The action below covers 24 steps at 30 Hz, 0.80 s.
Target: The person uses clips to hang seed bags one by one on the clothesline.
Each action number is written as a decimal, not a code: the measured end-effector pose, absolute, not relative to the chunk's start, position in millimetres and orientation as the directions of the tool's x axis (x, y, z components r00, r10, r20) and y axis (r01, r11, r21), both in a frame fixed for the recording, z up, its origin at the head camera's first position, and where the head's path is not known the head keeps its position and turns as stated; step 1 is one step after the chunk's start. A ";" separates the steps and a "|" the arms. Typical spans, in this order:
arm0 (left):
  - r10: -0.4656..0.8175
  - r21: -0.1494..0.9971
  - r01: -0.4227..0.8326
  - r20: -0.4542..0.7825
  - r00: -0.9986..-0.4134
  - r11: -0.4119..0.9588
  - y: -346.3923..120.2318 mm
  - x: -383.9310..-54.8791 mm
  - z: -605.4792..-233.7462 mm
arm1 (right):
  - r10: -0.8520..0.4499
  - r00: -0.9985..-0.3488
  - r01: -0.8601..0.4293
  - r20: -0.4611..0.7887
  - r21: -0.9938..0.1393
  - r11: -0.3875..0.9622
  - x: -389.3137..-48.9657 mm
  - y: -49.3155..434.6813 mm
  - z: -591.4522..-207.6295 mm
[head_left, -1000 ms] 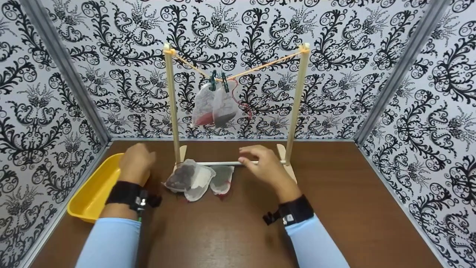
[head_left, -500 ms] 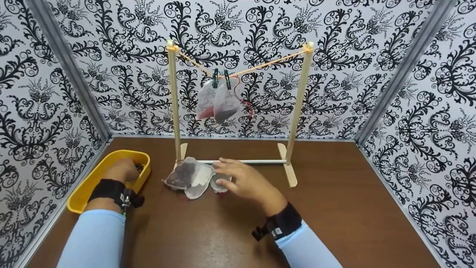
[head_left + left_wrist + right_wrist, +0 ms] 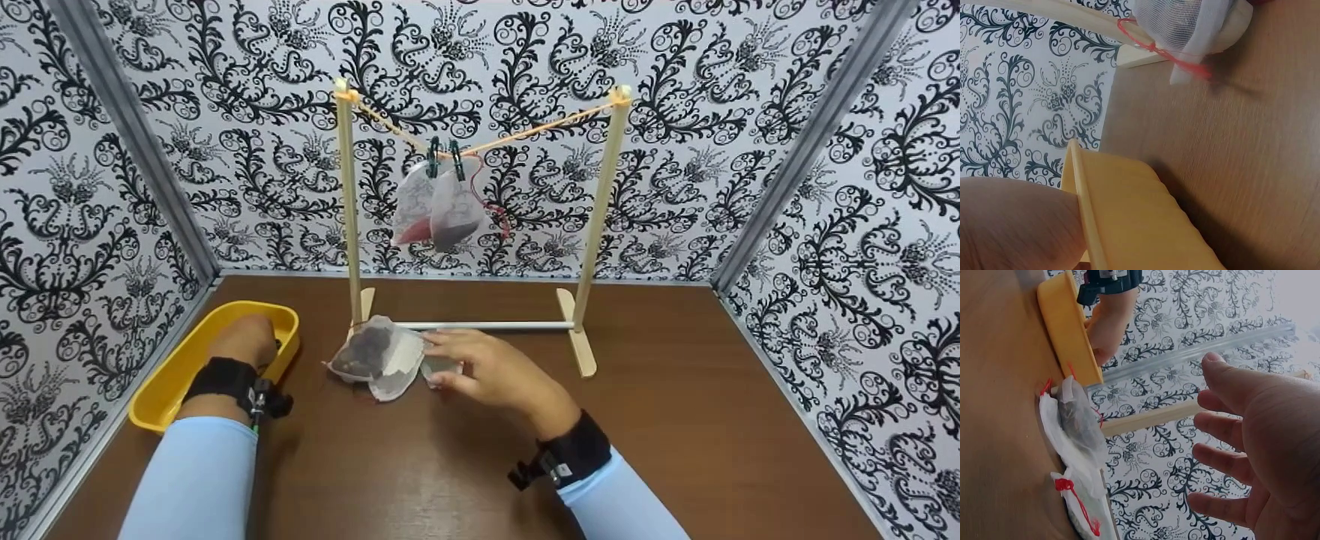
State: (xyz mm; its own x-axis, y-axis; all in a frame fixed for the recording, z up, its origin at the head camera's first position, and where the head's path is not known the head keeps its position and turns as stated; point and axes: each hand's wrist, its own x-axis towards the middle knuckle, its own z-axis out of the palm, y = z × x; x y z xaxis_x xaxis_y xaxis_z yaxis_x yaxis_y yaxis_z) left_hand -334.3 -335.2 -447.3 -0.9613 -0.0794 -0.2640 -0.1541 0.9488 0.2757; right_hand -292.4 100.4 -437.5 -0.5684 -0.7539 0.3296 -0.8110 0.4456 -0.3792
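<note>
Closest to you there are two light blue sleeves (image 3: 191,480), with a black strap (image 3: 585,446) round each wrist. The left hand (image 3: 244,341) is down inside the yellow tray (image 3: 172,379) on the left of the counter (image 3: 712,420). Its fingers are hidden in there, so I can't tell whether they're spread or pinching something. A dark bit (image 3: 278,343) peeks out beside it, too small to make out.

The right hand (image 3: 495,371) is mid-counter with nothing in it, fingers loosely bent and a little apart. From the head view it covers part of the grey bag (image 3: 442,366), but the right wrist view has it clear of the bags.

That one's the rightmost of three mesh bags lying near the left foot of the stand. Left of it there's a white bag (image 3: 394,384), partly under a dark bag (image 3: 362,354). Red strings show on them in the right wrist view.

Just behind is the white bar (image 3: 517,325) joining two wooden posts (image 3: 600,217). A sagging orange cord (image 3: 540,139) runs between their tops, and two dark green clips (image 3: 458,161) hold a pair of hanging bags (image 3: 412,199) on it, side by side and overlapping. Furthest back is the black-and-white patterned wall (image 3: 675,187).
</note>
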 end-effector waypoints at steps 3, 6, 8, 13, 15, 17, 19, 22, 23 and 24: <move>-0.090 0.265 -0.150 -0.227 -0.970 0.952 -338.9 -336.1 -452.4 | -0.753 -0.563 -0.816 0.342 -0.376 0.439 -296.5 103.6 -440.0; -0.096 0.265 -0.144 -0.186 -0.978 0.953 -341.9 -334.4 -455.3 | -0.750 -0.561 -0.817 0.350 -0.377 0.436 -299.8 106.4 -441.0; -0.093 0.267 -0.139 -0.179 -0.979 0.954 -343.0 -332.1 -454.8 | -0.750 -0.558 -0.819 0.354 -0.378 0.432 -300.7 108.0 -440.0; -0.065 0.262 -0.116 -0.195 -0.979 0.958 -344.7 -330.4 -453.3 | -0.746 -0.554 -0.824 0.370 -0.373 0.426 -301.0 111.3 -437.0; -0.046 0.255 -0.098 -0.201 -0.978 0.962 -344.6 -328.7 -451.2 | -0.742 -0.558 -0.821 0.372 -0.376 0.428 -301.0 112.4 -436.3; -0.036 0.241 -0.087 -0.206 -0.978 0.967 -344.1 -326.5 -448.7 | -0.739 -0.562 -0.818 0.372 -0.384 0.428 -301.4 113.4 -435.8; -0.038 0.234 -0.089 -0.216 -0.976 0.968 -343.8 -323.8 -445.5 | -0.736 -0.571 -0.810 0.363 -0.394 0.434 -301.7 114.5 -434.9; -0.049 0.241 -0.103 -0.219 -0.974 0.965 -344.9 -320.3 -441.9 | -0.729 -0.587 -0.798 0.352 -0.401 0.449 -303.4 117.2 -435.1; -0.053 0.245 -0.107 -0.215 -0.975 0.964 -345.9 -319.8 -441.7 | -0.724 -0.595 -0.793 0.349 -0.403 0.457 -303.9 118.4 -435.1; -0.058 0.246 -0.109 -0.206 -0.977 0.963 -347.2 -319.6 -441.7 | -0.720 -0.602 -0.787 0.345 -0.407 0.464 -304.4 119.8 -435.0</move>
State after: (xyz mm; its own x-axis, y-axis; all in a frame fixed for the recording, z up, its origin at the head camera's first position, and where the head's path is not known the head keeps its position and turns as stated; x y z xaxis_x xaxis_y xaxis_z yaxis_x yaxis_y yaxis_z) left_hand -319.6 -347.2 -441.7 -0.9768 -0.0583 -0.2060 -0.1093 0.9632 0.2457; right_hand -304.4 119.8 -435.0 -0.6022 -0.7197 0.3454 -0.7873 0.4636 -0.4066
